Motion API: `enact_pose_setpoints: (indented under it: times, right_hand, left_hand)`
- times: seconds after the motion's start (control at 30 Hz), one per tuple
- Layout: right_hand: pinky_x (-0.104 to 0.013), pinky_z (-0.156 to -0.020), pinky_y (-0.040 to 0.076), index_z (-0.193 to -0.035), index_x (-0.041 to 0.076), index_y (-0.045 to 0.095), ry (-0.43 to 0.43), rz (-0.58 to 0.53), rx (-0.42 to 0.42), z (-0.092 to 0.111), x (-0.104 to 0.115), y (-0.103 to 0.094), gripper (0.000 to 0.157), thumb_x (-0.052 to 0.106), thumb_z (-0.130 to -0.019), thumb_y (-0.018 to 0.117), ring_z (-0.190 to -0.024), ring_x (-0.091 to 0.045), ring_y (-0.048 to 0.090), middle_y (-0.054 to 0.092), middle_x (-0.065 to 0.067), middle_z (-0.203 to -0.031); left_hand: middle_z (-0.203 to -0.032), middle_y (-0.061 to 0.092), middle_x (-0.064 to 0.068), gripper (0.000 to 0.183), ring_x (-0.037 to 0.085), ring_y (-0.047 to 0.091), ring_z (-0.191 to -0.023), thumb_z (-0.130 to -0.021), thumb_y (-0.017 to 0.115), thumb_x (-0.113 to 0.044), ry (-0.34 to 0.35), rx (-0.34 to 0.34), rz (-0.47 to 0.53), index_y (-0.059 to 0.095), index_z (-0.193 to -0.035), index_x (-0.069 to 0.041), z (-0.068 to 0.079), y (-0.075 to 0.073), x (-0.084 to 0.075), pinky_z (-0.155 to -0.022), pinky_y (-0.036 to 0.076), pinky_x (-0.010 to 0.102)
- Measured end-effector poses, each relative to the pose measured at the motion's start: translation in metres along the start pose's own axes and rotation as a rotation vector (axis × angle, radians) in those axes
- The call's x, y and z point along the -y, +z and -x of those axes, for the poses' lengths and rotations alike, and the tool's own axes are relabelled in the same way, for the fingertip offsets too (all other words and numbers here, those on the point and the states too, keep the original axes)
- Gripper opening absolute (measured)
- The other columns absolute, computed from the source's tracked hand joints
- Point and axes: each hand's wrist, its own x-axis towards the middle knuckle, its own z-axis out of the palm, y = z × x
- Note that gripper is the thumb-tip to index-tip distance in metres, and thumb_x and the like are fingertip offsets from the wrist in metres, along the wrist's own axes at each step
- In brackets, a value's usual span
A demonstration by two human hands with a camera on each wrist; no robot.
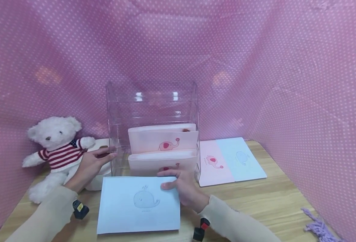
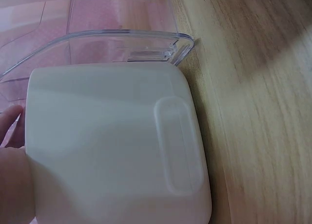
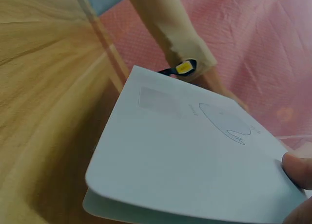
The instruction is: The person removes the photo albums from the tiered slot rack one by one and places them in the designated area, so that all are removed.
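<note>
Head view puts the clear rack (image 1: pixel 153 102) foremost in size, upright beyond your work; such light-looking plastic could slide if knocked, so steady its left wall. The blue whale booklet (image 1: pixel 138 210) is just in front of it; the right wrist view shows its covers parted at one corner, so close them lest they snag. Keep it off the top edges of the two pink elephant booklets (image 1: pixel 149 164) in the rack. Don't nudge the white container (image 2: pixel 107 136) beside the rack. Your right hand (image 1: pixel 187 188) pinches the blue one near its upper right corner; keep it level. Your left hand (image 1: pixel 90 164) has fingers extended, tips at the rack's left wall; how hard they press, I cannot tell.
</note>
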Motion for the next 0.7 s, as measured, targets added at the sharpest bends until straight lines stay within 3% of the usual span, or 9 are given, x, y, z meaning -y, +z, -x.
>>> enact_pose_setpoints:
  times: [0.13,0.27,0.37,0.53,0.63,0.7]
  right_hand:
    - [-0.046,-0.078,0.063,-0.122,0.001,0.072,-0.001,-0.003,0.029,-0.003,-0.008,0.001,0.042,-0.009,-0.081,0.071,-0.095,-0.030,0.077,0.074,-0.015,-0.118]
    - [-0.044,-0.080,0.063,-0.124,0.002,0.071,0.017,0.034,0.062,-0.005,-0.012,0.002,0.040,-0.006,-0.084,0.070,-0.096,-0.028,0.077,0.073,-0.013,-0.119]
    - [-0.041,-0.079,0.064,-0.123,0.007,0.073,0.031,0.097,0.088,-0.008,-0.014,0.003,0.037,-0.003,-0.087,0.069,-0.095,-0.026,0.077,0.072,-0.009,-0.119]
    - [-0.036,-0.082,0.063,-0.116,0.015,0.077,-0.007,0.282,0.106,-0.017,-0.019,0.002,0.035,0.000,-0.086,0.071,-0.103,-0.023,0.073,0.070,-0.004,-0.124]
    - [-0.041,-0.103,0.051,-0.114,0.019,0.078,-0.069,0.433,0.105,-0.023,-0.024,0.000,0.035,0.001,-0.083,0.073,-0.121,-0.022,0.062,0.069,0.000,-0.128]
    - [-0.047,-0.110,0.043,-0.113,0.020,0.078,-0.113,0.532,0.114,-0.026,-0.028,-0.001,0.035,0.002,-0.083,0.074,-0.127,-0.022,0.057,0.071,0.002,-0.126]
  left_hand:
    - [-0.148,0.056,0.019,0.066,0.033,0.049,-0.142,-0.095,0.068,-0.049,-0.002,-0.004,-0.003,0.058,-0.142,-0.004,0.000,0.000,-0.001,-0.115,0.043,0.049]
    - [-0.148,0.057,0.018,0.066,0.032,0.049,-0.142,-0.095,0.067,-0.050,-0.001,-0.004,-0.012,0.058,-0.142,-0.005,0.000,0.000,0.000,-0.105,0.050,0.024]
    - [-0.149,0.055,0.019,0.067,0.033,0.048,-0.143,-0.095,0.067,-0.051,0.001,-0.001,-0.009,0.058,-0.142,-0.005,0.000,0.000,0.000,-0.093,0.047,0.007]
    - [-0.149,0.057,0.017,0.066,0.031,0.049,-0.142,-0.094,0.068,-0.051,0.001,0.001,-0.006,0.058,-0.142,-0.006,0.000,0.000,0.000,-0.089,0.044,0.003]
    - [-0.146,0.061,0.012,0.063,0.020,0.053,-0.138,-0.094,0.068,-0.049,0.008,-0.001,-0.008,0.060,-0.141,-0.007,-0.001,-0.001,0.000,-0.089,0.044,0.002]
    - [-0.144,0.063,0.009,0.062,0.008,0.054,-0.132,-0.094,0.069,-0.048,0.015,0.000,-0.008,0.061,-0.140,-0.008,-0.001,-0.001,0.000,-0.089,0.044,0.002]
